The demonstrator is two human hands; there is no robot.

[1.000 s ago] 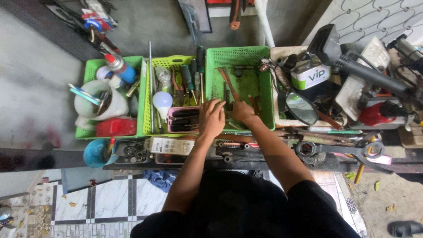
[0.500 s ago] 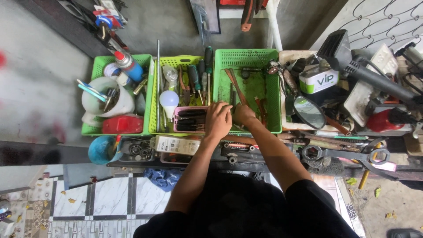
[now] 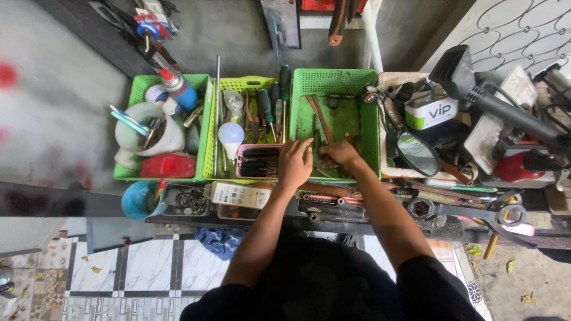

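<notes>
Green basket (image 3: 363, 119) | both hands (image 3: 295, 163) (image 3: 339, 153) inside, grip unclear | white labelled box (image 3: 238, 194) below

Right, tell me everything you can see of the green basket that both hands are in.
The green basket is a rectangular plastic crate with mesh-like perforated walls and a grimy floor. It sits upright between a yellow-green basket and a cluttered white tray. Rusty long tools lie inside. The left hand and right hand reach over its near edge.

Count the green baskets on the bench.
3, side by side: left basket with jug and spray can, middle basket with bulb and screwdrivers, right basket, where both hands reach. Clutter may hide others.
</notes>
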